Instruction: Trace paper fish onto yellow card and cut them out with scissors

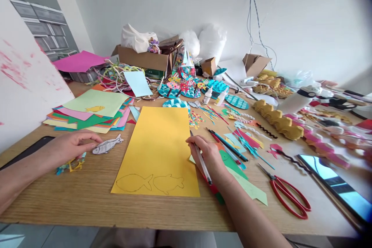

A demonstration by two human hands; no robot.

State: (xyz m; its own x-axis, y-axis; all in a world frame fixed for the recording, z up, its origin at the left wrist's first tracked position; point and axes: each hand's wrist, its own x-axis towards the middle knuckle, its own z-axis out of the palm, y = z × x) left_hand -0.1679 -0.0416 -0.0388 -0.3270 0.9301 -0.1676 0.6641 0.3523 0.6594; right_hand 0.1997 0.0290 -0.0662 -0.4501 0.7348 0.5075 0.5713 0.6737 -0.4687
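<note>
Centrally, in the head view, a yellow paper sheet (pixel 162 143) lies flat on the wooden desk (pixel 87 210), its short lower side just in from the desk's near edge. Two pencil-thin fish outlines, a left outline (pixel 133 182) and a right outline (pixel 168 183), sit side by side along that lower side.

The right hand (pixel 207 154) is at the sheet's right side, its fingers closed around a pen (pixel 201 161) whose upper end points toward the desk's far edge. The left hand (pixel 83 144) is nearer the desk's left edge, fingers loosely curved and partly parted, tips at the left end of a grey paper fish (pixel 108 145); I cannot tell whether they pinch it. Below that hand is a small clump of paper scraps (pixel 71 166).

A dark phone (pixel 29 149) lies at the desk's left edge, with a stack of coloured paper (pixel 83 122) beyond it, a yellow fish cutout (pixel 94 109) on top. Toward the near right corner lie red-handled scissors (pixel 290 195), open-looped, beside a tablet-like device (pixel 337 186). Near the far edge stands a cardboard box (pixel 142 59).
</note>
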